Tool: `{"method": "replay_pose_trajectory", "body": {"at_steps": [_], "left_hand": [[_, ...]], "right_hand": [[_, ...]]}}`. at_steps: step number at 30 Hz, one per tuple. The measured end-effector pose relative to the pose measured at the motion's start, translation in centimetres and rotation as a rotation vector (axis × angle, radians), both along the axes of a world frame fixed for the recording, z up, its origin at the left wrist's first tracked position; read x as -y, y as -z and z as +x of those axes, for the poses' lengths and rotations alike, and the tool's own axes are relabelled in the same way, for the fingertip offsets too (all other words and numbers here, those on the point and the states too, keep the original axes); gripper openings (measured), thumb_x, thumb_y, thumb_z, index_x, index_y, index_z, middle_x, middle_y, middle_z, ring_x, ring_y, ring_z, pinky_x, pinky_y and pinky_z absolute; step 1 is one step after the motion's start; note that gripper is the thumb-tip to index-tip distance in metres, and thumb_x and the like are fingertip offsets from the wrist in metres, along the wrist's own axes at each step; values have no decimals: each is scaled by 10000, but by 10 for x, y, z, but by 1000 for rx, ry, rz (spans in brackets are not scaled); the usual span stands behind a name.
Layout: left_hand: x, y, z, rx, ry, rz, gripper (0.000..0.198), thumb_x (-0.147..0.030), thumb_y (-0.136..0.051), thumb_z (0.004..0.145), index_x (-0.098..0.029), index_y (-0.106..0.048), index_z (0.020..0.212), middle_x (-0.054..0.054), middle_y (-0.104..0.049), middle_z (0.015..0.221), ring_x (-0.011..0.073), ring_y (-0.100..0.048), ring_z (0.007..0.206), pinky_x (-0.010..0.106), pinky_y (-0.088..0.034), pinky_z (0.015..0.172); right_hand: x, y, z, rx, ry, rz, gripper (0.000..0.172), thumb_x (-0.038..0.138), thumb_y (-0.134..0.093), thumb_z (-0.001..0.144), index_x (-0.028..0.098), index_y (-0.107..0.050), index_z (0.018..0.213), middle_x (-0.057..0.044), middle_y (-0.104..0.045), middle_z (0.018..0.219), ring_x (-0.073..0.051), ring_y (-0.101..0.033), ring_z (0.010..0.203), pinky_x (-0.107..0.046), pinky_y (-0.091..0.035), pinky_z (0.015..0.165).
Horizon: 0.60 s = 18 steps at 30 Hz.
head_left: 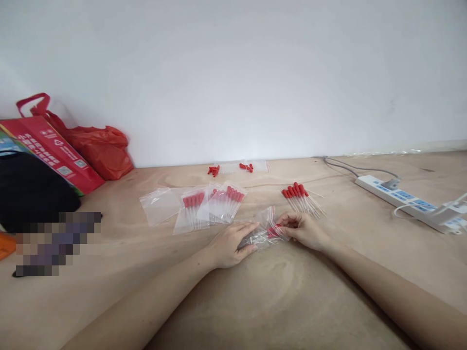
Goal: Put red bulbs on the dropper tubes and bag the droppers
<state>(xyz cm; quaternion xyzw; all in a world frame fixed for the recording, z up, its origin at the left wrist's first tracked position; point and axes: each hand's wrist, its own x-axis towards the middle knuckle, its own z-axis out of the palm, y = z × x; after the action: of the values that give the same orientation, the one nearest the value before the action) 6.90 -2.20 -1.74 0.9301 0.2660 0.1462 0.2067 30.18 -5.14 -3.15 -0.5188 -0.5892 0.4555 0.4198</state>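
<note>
A clear zip bag [259,239] lies on the table in front of me, with red-bulbed droppers [273,230] inside. My left hand [230,245] holds the bag's left end, fingers over it and thumb along its near side. At the other end, my right hand [301,230] pinches the plastic beside the red bulbs. Past my right hand lies a loose pile of droppers [296,190] with red bulbs and thin pale stems. Behind my left hand are filled zip bags [193,206] and, further left, a flat bag with no droppers visible [158,206].
Loose red bulbs [214,170] and a clear bag [258,166] lie near the wall. A white power strip [401,197] with cables is at right. Left stand a red plastic bag [104,148], a printed bag [54,150] and a black bag [32,189], near a blurred-out object [58,243].
</note>
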Motion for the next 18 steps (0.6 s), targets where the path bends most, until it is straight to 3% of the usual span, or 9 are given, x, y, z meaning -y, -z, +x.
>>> {"method": "replay_pose_trajectory", "body": {"at_steps": [5,11,15,18], "left_hand": [[0,-1,0,-11,12,13,489,-309,-473,835,-218,-348,1299,76,-420,1312,207,-379,1208,388,-318,999],[0,-2,0,-70,22,39,386,-345,-442,860,-298,-430,1242,44,-389,1338,221,-332,1241,427,-280,1011],[0,-2,0,-56,16,39,387,-356,-443,859,-305,-428,1242,38,-396,1333,216,-329,1243,427,-282,1010],[0,-1,-1,-38,6,28,381,-356,-448,856,-300,-441,1233,35,-407,1326,212,-344,1235,422,-290,1008]], "right_hand": [[-4,4,3,-40,-46,-11,312,439,-634,639,169,-668,792,-19,-650,703,-146,-573,641,-279,-461,596],[-5,-2,14,55,-135,-38,458,322,-629,645,182,-576,1079,78,-460,513,-60,-398,427,-192,-331,420],[-7,0,24,65,40,-108,524,309,-593,651,163,-501,1145,68,-465,536,-61,-376,373,-194,-293,353],[-13,4,38,217,235,-28,385,317,-548,678,168,-564,1032,41,-495,546,-79,-409,391,-213,-321,373]]}}
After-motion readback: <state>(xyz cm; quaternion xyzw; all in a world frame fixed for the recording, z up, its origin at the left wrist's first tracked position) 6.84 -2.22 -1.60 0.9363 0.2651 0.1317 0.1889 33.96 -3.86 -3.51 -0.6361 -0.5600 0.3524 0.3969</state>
